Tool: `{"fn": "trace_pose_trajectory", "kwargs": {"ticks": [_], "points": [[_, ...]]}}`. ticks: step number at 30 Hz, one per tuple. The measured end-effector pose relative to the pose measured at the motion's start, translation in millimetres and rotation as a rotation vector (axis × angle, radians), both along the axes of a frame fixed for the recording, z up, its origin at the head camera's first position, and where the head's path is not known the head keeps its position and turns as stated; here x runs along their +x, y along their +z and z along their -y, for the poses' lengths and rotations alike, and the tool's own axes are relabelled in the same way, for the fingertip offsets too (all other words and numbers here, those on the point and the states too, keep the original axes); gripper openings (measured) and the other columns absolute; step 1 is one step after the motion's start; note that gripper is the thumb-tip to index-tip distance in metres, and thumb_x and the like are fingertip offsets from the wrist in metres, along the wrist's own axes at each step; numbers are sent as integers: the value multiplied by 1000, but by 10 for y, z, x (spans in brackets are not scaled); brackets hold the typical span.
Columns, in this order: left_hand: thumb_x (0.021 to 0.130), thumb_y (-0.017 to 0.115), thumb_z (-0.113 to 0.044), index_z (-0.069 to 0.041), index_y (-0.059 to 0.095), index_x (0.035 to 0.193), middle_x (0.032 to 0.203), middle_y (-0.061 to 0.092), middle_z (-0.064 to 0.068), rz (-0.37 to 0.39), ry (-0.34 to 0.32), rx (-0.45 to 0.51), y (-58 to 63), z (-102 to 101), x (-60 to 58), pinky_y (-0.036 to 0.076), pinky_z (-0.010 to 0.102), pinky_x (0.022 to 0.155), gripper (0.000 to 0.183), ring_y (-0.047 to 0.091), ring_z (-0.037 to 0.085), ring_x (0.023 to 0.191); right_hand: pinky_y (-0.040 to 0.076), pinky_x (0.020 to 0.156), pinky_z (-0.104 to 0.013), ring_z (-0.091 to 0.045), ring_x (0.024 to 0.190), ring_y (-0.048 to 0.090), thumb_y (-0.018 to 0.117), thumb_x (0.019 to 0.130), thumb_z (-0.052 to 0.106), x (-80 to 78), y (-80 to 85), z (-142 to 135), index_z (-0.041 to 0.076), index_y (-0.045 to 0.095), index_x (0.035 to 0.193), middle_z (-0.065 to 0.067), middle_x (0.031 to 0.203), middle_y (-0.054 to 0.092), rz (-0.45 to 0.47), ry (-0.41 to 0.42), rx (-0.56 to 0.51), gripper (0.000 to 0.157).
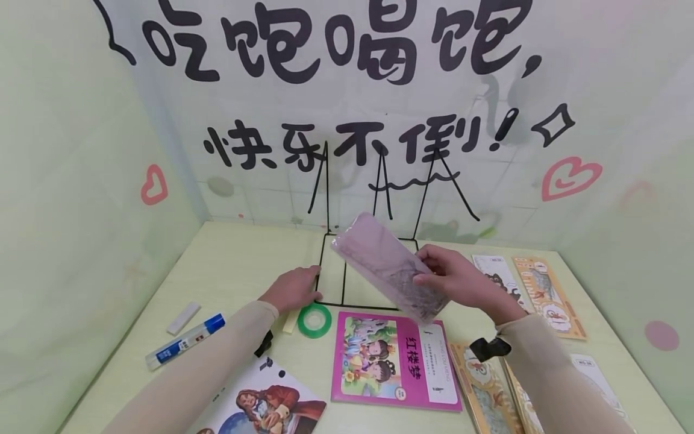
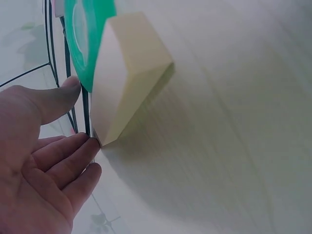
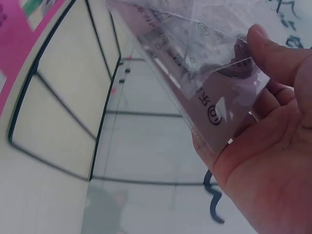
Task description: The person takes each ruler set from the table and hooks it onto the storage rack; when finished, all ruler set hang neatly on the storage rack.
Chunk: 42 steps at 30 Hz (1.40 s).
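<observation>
A black wire rack with several pointed uprights stands against the back wall. My left hand touches its left side, thumb and fingertips apart at the wire. In the left wrist view, the fingertips are right at the corner of a pale block. My right hand grips a flat pinkish-grey packet in clear plastic by its lower right end. The packet tilts over the rack's base. In the right wrist view, the thumb presses the clear film on the packet's face.
Green tape lies before the rack, with a pink picture book beside it. At left are a blue-capped glue stick, a white strip and an illustrated book. Orange illustrated packets lie at right.
</observation>
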<state>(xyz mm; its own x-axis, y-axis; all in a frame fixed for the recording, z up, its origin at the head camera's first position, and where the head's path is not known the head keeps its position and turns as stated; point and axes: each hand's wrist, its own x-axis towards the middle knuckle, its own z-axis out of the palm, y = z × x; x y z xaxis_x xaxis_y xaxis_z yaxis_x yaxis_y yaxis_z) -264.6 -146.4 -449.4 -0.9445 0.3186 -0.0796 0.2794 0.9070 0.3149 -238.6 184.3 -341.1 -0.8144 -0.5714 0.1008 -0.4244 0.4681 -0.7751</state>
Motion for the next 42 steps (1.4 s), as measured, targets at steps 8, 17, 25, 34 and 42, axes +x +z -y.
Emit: {"fn": "trace_pose_trajectory", "kwargs": {"ticks": [8,17,25,34,42], "points": [[82,67,-30,-8,47,126,86,61,-1,-18,27,9,-46,11,-42,49,31,70,54,53,11,69,50,68,-36,-18,80,61,64,85,20,48,101,362,16,56,98,-1,92,63,-15,48,-79,16],[78,71,-32,-11,48,125,87,60,-1,60,57,65,-38,0,-55,48,32,71,57,53,13,72,50,67,-36,-20,79,61,64,85,20,63,100,492,14,57,99,-3,91,63,7,60,-90,18],[74,73,-37,-9,36,138,120,57,9,110,62,74,-67,13,-42,46,39,87,80,57,20,97,51,68,-37,-19,79,61,63,86,19,67,79,501,15,55,99,-2,91,63,24,45,-96,15],[74,73,-37,-7,40,135,110,61,8,60,50,27,-62,3,-29,48,37,82,76,58,17,88,51,68,-38,-20,79,62,63,85,19,64,77,519,14,56,99,-3,91,63,40,35,-121,16],[75,72,-36,-7,40,135,105,62,6,66,49,45,-35,-2,-8,48,35,78,73,57,14,80,51,67,-38,-20,78,62,63,86,20,33,48,536,14,55,98,-4,91,64,40,4,-115,16]]}}
